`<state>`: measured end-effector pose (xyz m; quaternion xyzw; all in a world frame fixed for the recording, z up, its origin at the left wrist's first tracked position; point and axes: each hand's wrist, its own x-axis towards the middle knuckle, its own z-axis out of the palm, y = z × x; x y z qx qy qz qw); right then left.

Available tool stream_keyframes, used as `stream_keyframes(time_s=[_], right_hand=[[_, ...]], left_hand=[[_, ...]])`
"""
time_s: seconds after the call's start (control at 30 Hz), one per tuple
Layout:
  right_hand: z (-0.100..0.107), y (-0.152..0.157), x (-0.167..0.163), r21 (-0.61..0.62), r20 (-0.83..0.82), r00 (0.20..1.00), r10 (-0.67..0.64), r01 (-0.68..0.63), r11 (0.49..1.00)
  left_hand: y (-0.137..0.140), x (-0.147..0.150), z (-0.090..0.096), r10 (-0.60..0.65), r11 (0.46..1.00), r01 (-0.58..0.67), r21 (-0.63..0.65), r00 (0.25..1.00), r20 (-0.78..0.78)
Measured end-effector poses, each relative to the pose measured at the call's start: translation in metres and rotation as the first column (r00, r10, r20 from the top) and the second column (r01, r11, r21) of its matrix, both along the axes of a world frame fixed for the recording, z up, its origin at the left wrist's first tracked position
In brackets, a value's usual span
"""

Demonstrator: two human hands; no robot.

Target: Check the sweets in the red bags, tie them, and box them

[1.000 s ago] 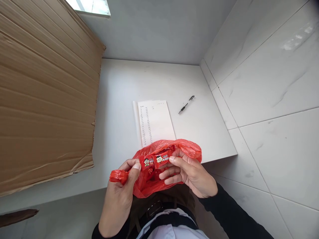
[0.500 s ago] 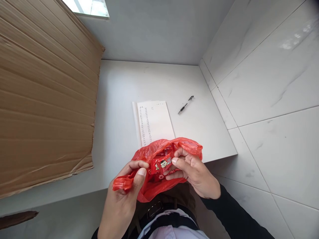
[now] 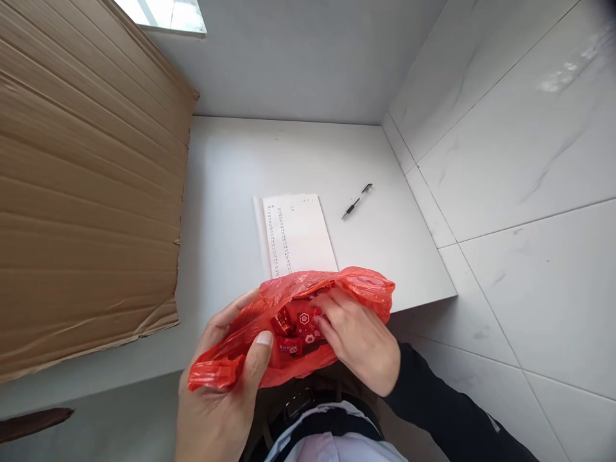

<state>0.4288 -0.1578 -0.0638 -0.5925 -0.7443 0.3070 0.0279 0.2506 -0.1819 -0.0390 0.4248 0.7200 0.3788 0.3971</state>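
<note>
A thin red plastic bag [image 3: 293, 282] is held open by its left side in my left hand [image 3: 216, 398]; the thumb lies over the bag and the fingers go behind it. The bag's twisted handle [image 3: 216, 373] sticks out over that palm. Inside lie several small red printed packets [image 3: 290, 346], one with white flower marks [image 3: 308, 324]. My right hand [image 3: 360, 337] reaches into the bag from the right, its fingers curled down among the packets. Its fingertips are partly hidden, and what they pinch is unclear.
Behind the bag a notebook [image 3: 310, 237] with handwritten columns of numbers lies on the white table [image 3: 231, 167]. A black pen [image 3: 357, 201] is to its right. A large cardboard sheet [image 3: 91, 192] stands at the left, and a tiled wall [image 3: 520, 160] bounds the right.
The packet with a cartoon figure, earlier between my hands, is no longer visible. My right hand has turned down into the bag. My left hand moved left and now grips the bag's side.
</note>
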Motion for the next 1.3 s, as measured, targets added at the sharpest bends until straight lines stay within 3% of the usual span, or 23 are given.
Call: stream_keyframes(time_s=[0.17,0.27,0.47,0.63,0.73,0.9,1.0,1.07,1.17,1.3], right_hand=[[-0.011,0.015,-0.033,0.024,0.041,0.974,0.222,-0.223,0.974],[-0.016,0.023,-0.042,0.019,-0.022,0.964,0.267,-0.266,0.964],[-0.01,0.022,-0.016,0.062,-0.065,0.992,0.106,-0.102,0.993],[-0.004,0.021,0.0,0.008,-0.323,0.936,-0.141,0.151,0.988],[-0.003,0.023,0.002,-0.08,-0.382,0.913,-0.141,0.119,0.99],[-0.008,0.011,0.007,0.0,-0.064,0.998,0.027,-0.027,1.0],[-0.017,0.002,0.007,-0.018,0.112,0.985,0.132,-0.131,0.991],[-0.022,0.0,0.007,-0.004,0.14,0.978,0.155,-0.156,0.988],[-0.023,0.002,0.008,0.039,0.123,0.983,0.135,-0.14,0.989],[-0.015,0.001,0.015,0.092,0.089,0.996,-0.016,0.007,0.996]], left_hand=[[-0.005,-0.006,-0.005,-0.075,0.996,0.077,0.052,0.997,-0.035],[-0.006,-0.009,-0.008,-0.089,0.995,0.089,0.048,0.996,-0.008],[-0.008,-0.018,-0.008,-0.051,0.997,0.052,0.05,0.998,-0.036],[-0.008,-0.014,0.0,-0.002,1.0,0.002,-0.026,1.0,0.029],[-0.009,-0.012,0.003,0.014,0.999,-0.012,-0.039,0.999,0.046],[-0.011,-0.016,-0.006,-0.031,1.0,0.031,0.002,0.999,0.023],[-0.009,-0.016,-0.009,-0.08,0.996,0.081,0.046,0.997,-0.008],[-0.008,-0.014,-0.009,-0.101,0.993,0.101,0.063,0.995,-0.002],[-0.007,-0.01,-0.006,-0.082,0.996,0.08,0.033,0.995,0.058],[-0.008,-0.006,0.001,0.026,0.999,-0.021,-0.038,0.993,0.117]])
